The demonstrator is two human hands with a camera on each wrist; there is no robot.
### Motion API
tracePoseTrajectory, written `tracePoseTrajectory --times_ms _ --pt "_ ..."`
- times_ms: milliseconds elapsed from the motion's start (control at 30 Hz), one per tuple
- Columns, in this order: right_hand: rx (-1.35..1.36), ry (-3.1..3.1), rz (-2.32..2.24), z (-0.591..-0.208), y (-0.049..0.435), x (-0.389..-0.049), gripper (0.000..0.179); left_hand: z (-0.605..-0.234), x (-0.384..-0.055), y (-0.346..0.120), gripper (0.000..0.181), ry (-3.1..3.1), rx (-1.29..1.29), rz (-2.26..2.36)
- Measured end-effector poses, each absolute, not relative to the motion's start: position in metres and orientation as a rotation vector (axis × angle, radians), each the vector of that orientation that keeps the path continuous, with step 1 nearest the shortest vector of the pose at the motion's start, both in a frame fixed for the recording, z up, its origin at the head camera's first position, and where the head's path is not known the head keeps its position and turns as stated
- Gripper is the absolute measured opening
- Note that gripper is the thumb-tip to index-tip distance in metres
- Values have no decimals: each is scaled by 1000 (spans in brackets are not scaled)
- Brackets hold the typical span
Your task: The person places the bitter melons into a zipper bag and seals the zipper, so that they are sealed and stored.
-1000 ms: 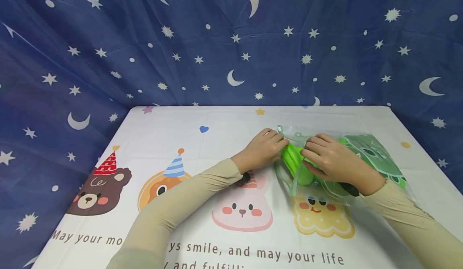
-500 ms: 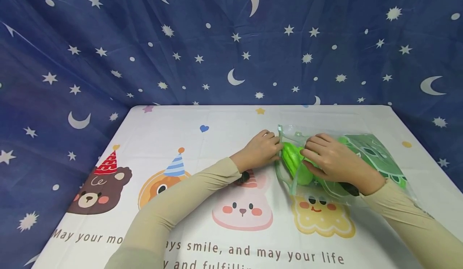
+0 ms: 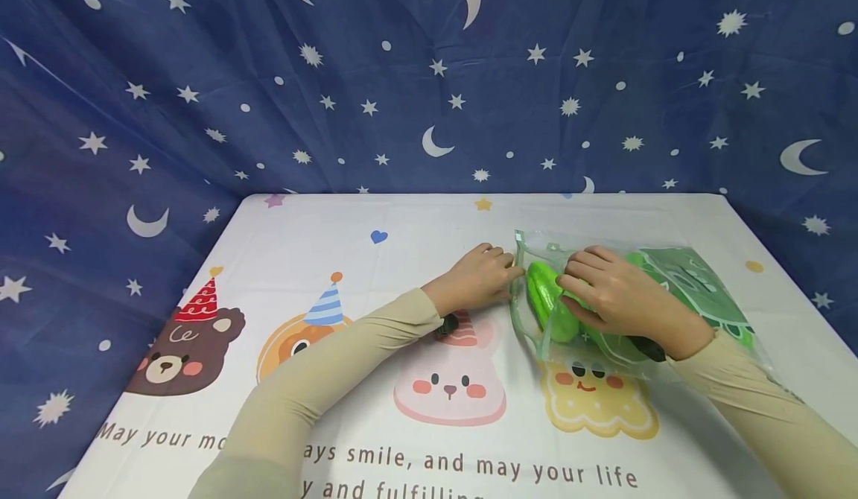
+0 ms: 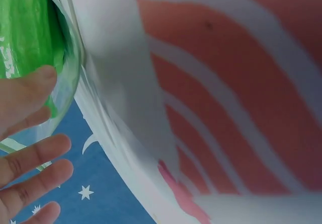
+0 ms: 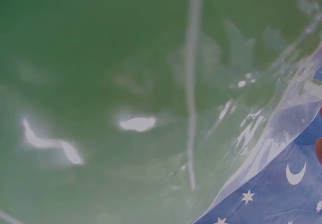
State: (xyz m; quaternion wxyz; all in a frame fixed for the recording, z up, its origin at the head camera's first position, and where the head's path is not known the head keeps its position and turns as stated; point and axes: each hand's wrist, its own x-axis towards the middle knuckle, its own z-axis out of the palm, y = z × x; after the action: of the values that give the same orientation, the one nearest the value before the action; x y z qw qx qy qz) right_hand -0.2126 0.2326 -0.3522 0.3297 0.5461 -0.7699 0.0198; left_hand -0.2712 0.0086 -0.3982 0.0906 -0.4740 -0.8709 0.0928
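A clear zip bag point(image 3: 697, 275) with green printing lies at the right of the table, its mouth facing left. Inside the mouth rests a glossy, ridged, bright green cucumber-like piece point(image 3: 544, 287); more green shows deeper in the bag. My right hand point(image 3: 613, 298) pinches the upper film near the mouth and lifts it. My left hand point(image 3: 474, 279) is just left of the opening. In the left wrist view its fingers point(image 4: 35, 156) are spread beside the green piece point(image 4: 25, 27), holding nothing. Bag film point(image 5: 100, 83) fills most of the right wrist view.
The white tablecloth point(image 3: 429, 246) carries printed cartoon animals and lettering. A dark blue curtain point(image 3: 375, 52) with moons and stars stands behind the table and along its sides. A small black wrist device point(image 3: 449, 325) shows under my left wrist.
My left hand has drawn back a little to the left, off the green piece, which now sits slightly farther inside the bag. My right hand has kept its grip on the film.
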Motion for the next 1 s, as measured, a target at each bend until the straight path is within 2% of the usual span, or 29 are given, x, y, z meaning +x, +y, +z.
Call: tracePoseTrajectory --times_ms 367,600,867,1000 --pt "1434 -2027 33 -351 232 -211 39 -395 -290 -6 29 -2418 -1358 190" --pt "1464 -2016 18 -353 230 -210 38 -387 -316 -7 30 -2282 -1396 144" --pt "1513 -2012 -10 -355 228 -205 33 -393 -340 -3 19 -2122 -1489 236" --pt "1547 -2025 -21 -354 225 -202 32 -395 -347 -3 23 -2073 -1532 228"
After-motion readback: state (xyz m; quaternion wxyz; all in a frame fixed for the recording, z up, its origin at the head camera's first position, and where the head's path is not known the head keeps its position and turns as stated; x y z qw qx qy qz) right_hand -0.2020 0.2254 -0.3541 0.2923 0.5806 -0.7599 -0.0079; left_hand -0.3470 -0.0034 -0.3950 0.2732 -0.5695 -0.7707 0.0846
